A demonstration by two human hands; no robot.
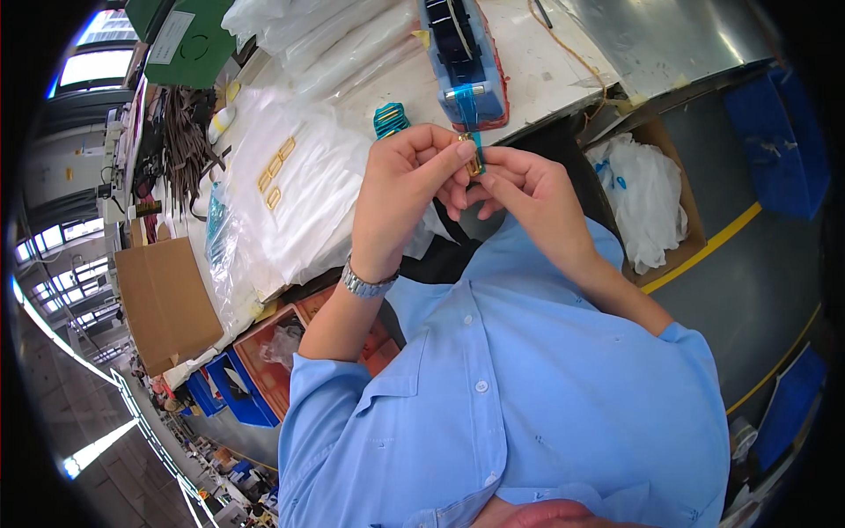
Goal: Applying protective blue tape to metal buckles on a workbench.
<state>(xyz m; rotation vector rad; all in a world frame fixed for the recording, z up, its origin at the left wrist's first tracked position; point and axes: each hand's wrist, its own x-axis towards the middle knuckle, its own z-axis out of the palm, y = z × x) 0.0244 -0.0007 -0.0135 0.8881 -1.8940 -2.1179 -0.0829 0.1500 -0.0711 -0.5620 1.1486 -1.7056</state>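
Note:
Both my hands meet just below a blue tape dispenser [500, 84]. Pinched between the thumb and fingers of my left hand [396, 185] is a small gold metal buckle [474, 165]. My right hand [541, 198] has its thumb and fingers closed at the buckle's right side, where clear blue tape [478, 141] lies along it. More of this tape hangs over the dispenser's front end. Left of the dispenser, close behind my left hand, sits a bundle of gold pieces wrapped in blue tape [390, 121]. My fingers partly hide the buckle.
Several loose gold buckles [275, 172] lie on white plastic sheeting [321, 167] at the left. Brown straps [182, 132] hang beyond them, near a cardboard flap [167, 304]. At right, a cardboard box [678, 180] holds plastic bags. Orange crates [264, 348] stand below the table edge.

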